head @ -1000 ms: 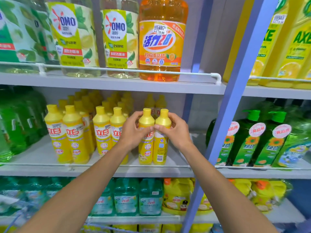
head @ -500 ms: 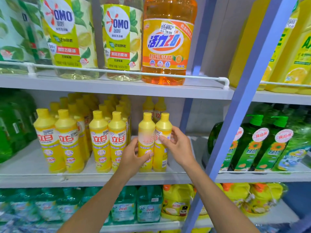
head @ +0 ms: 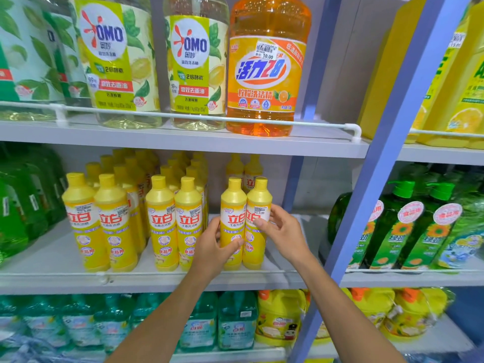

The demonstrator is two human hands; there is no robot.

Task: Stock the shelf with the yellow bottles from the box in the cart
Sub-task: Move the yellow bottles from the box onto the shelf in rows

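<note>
Six yellow bottles point(head: 159, 221) stood in three pairs along the shelf's point(head: 52, 280) front edge, with more rows behind them. The left hand point(head: 213, 248) had its fingers curled round the fifth bottle point(head: 233, 203). The right hand point(head: 286, 231) pinched the sixth bottle point(head: 258, 199), which touched the fifth. On the shelf above stood two OMO bottles point(head: 195, 64) and one orange bottle point(head: 265, 66). A blue post point(head: 366, 205) rose just to the right, with green bottles point(head: 398, 231) beyond it.

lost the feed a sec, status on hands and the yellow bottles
Left hand grips left bottle, right hand pinches right bottle. Both bottles upright, side by side on shelf. Little gap to next row at left hand.
</note>
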